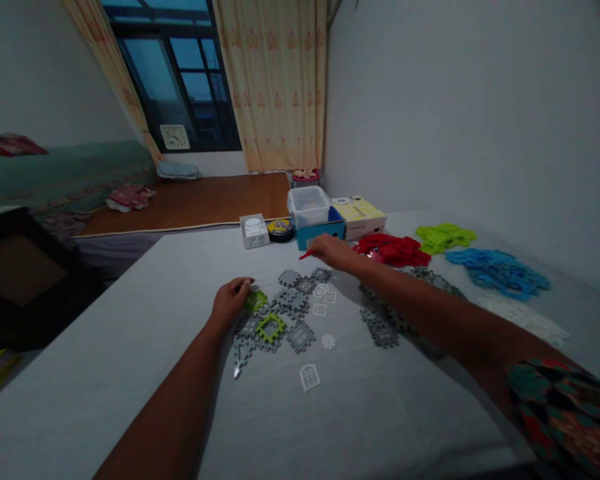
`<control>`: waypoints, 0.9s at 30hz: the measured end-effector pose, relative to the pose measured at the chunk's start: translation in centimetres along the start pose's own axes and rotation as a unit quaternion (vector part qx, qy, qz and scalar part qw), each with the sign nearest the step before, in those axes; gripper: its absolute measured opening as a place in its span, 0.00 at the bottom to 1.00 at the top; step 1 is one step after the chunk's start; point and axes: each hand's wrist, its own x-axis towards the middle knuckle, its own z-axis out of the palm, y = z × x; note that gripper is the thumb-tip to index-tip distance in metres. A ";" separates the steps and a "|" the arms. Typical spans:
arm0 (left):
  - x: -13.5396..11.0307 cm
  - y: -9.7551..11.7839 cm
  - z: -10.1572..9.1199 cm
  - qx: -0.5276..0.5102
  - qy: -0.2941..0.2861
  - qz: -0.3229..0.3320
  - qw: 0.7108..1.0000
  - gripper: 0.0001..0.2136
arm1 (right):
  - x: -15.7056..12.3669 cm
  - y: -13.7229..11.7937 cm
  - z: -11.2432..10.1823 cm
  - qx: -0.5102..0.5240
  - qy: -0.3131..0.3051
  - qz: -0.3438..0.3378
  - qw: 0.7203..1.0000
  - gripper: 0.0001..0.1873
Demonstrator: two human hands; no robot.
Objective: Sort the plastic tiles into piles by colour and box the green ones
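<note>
My right hand [330,251] reaches over the far part of the table, its fingers pinched on a thin red plastic piece [305,255]. On the left, my left hand [230,303] is closed at the edge of a green interlocking tile [256,301]; its fingertips partly cover that tile. A second green tile [271,328], square with an open middle, lies just in front. Both sit among joined grey interlocking tiles [291,302] laid flat. Small white window pieces [320,310], a white flower-shaped piece [329,341] and an arched white window piece [309,378] lie to the right.
Beyond my right forearm are piles of red pieces [395,249], lime pieces [445,237], blue pieces [500,271] and white pieces [525,317]. Loose grey tiles [380,327] lie under the forearm. A clear tub [309,203] in a blue box [320,231], a yellow box [359,215] and a round black tin [281,231] stand behind.
</note>
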 end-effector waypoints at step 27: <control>-0.3 0.7 0.1 -0.034 0.003 0.007 0.999 0.24 | -1.7 -7.8 3.9 0.094 -0.128 0.043 0.986 0.28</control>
